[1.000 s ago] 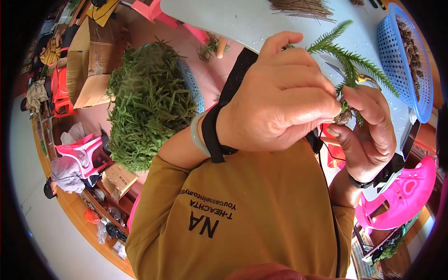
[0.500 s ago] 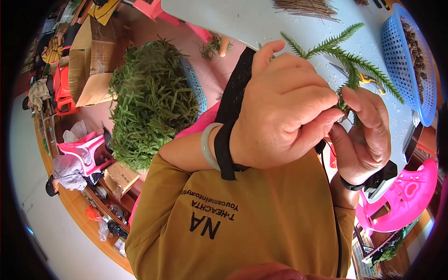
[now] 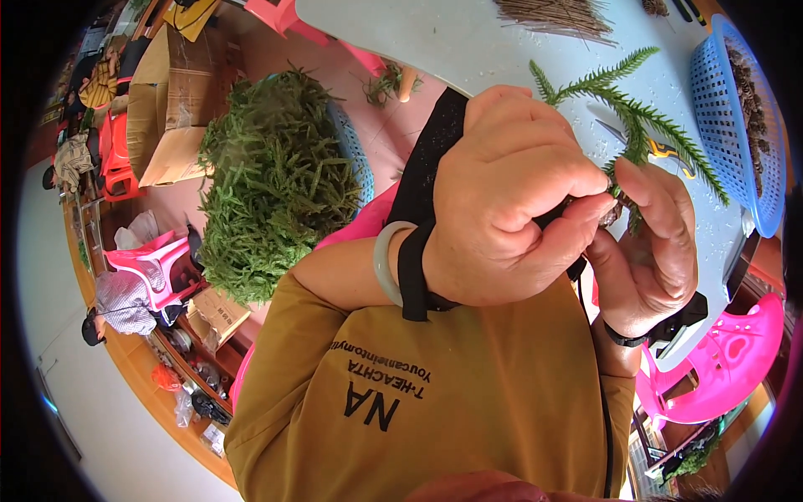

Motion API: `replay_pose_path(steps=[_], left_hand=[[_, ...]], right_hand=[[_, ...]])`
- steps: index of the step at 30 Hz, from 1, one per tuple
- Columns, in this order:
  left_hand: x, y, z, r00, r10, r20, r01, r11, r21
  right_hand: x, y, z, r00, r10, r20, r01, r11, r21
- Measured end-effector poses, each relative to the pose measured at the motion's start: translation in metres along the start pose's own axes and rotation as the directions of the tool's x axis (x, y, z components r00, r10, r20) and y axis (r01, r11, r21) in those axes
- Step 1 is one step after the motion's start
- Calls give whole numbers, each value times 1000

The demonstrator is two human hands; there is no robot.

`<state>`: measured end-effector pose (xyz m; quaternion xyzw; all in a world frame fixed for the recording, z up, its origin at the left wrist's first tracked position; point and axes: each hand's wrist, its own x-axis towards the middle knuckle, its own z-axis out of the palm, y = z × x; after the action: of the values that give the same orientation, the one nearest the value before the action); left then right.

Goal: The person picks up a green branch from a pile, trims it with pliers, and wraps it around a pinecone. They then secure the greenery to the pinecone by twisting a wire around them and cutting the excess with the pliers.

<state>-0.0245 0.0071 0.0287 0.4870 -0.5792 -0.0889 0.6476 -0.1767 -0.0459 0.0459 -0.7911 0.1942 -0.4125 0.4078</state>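
Conifer sprig (image 3: 637, 140) and pinecone (image 3: 613, 216) are pinched together by left hand (image 3: 519, 201) and right hand (image 3: 648, 259); steady fingertip pressure likely helps.

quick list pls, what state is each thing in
left hand, fingertips pinched at the sprig's base
right hand, thumb and fingers curled around the sprig
green sprig, held, branches spread
cone, partly hidden between the hands
yellow-handled tool, lying flat, open or shut unclear
light-blue basket, holding cones
cardboard box, flaps open
floor basket, heaped with greenery
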Motion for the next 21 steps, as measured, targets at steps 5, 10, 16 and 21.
replay_pose_path(steps=[5,10,16,21], left_hand=[[0,-8,2,993,111,-37,-109,992,60],[3,-9,1,993,120,16,-121,989,80],[-1,-5,-14,984,31,174,-35,999,21],[1,-1,-10,969,-18,246,28,999,-37]], right_hand=[[1,1,4,1000,23,-9,-21,991,128],[-5,-3,4,984,178,-34,-168,966,198],[-2,6,0,998,46,32,-50,992,116],[-10,6,1,989,145,-11,-139,966,216]])
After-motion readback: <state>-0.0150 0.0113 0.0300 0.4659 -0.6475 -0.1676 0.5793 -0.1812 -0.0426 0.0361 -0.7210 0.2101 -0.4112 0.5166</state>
